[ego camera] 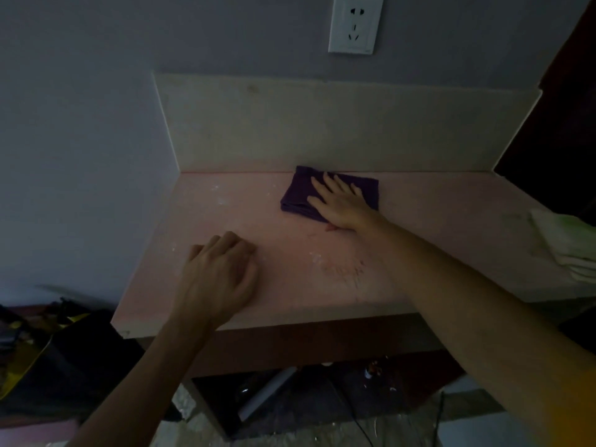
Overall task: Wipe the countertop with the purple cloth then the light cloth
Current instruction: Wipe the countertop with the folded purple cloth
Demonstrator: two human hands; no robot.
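A folded purple cloth (301, 193) lies on the pink countertop (435, 214) near the back wall. My right hand (342, 204) presses flat on the cloth with its fingers spread. Resting on the counter near the front left is my left hand (221, 272), fingers curled under and holding nothing. A folded light cloth (567, 250) sits at the counter's right edge, partly cut off by the frame. White smudges mark the counter surface around both hands.
A pale backsplash (322, 130) rises behind the counter, with a wall socket (354, 24) above it. A dark cabinet (564, 124) stands at the right. Below the counter's front edge is an open shelf with clutter, and a black and yellow bag (48, 350) lies at the left.
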